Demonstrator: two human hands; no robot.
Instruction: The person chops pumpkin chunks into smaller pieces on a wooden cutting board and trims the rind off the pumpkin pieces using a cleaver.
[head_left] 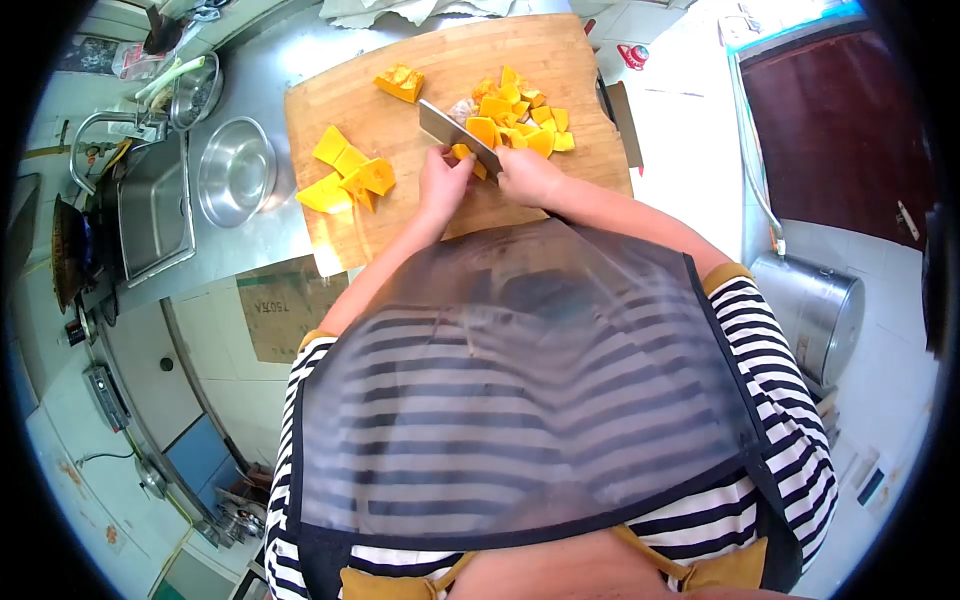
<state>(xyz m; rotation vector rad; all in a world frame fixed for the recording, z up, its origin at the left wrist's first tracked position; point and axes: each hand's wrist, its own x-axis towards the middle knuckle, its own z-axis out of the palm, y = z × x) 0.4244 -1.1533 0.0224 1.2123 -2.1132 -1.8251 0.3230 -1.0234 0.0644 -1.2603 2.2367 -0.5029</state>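
A wooden cutting board (400, 225) lies on the metal counter, with a cleaver (455, 134) over its middle. My right hand (528, 178) is wrapped round the cleaver's handle end. Left of the blade, my left hand (445, 182) is closed on an orange pumpkin piece (478, 168), its fingertips close to the blade. Cut pumpkin chunks (540, 141) are heaped right of the blade. Several larger pumpkin pieces (348, 170) lie at the board's left, and one more chunk (400, 84) sits near its far edge.
A steel bowl (237, 172) stands left of the board, beside a sink (155, 215) with a faucet. Farther back is a smaller bowl (196, 92) with green onion across it. A metal cylinder (808, 315) stands at the right. White cloth (415, 8) lies beyond the board.
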